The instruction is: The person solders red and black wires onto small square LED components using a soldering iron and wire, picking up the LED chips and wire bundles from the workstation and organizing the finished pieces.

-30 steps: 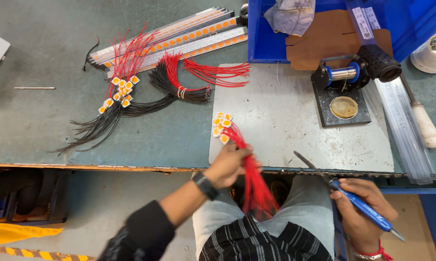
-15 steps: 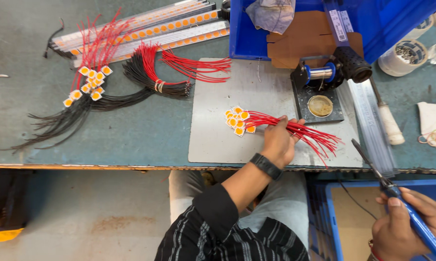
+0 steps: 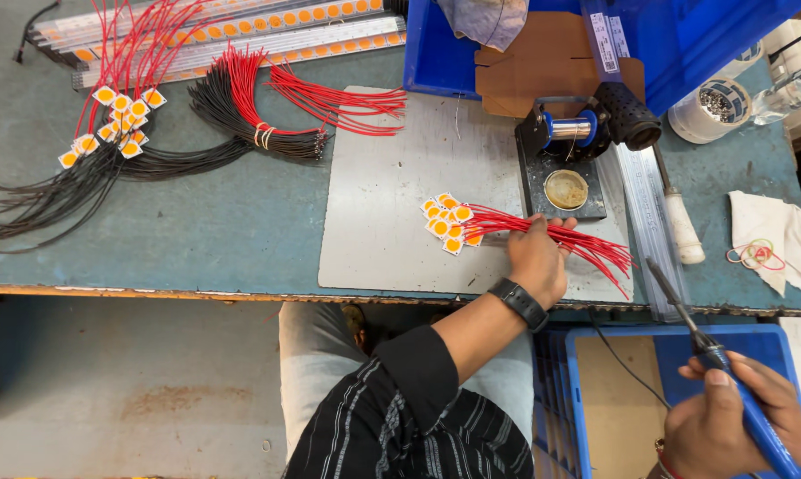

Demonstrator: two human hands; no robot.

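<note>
On the blue-green workbench (image 3: 240, 231), at nine o'clock, bundles of black and red wires (image 3: 267, 133) with square orange chips are lying fanned out. At centre, the left hand (image 3: 535, 257) is pressing its closed fingers down on a bunch of red-wired chips (image 3: 449, 223), now resting on the grey mat (image 3: 374, 177) rather than hanging below the bench edge. At five o'clock, the right hand (image 3: 737, 417) is gripping a blue soldering iron (image 3: 729, 372), fingers wrapped tight, swung farther from the mat.
</note>
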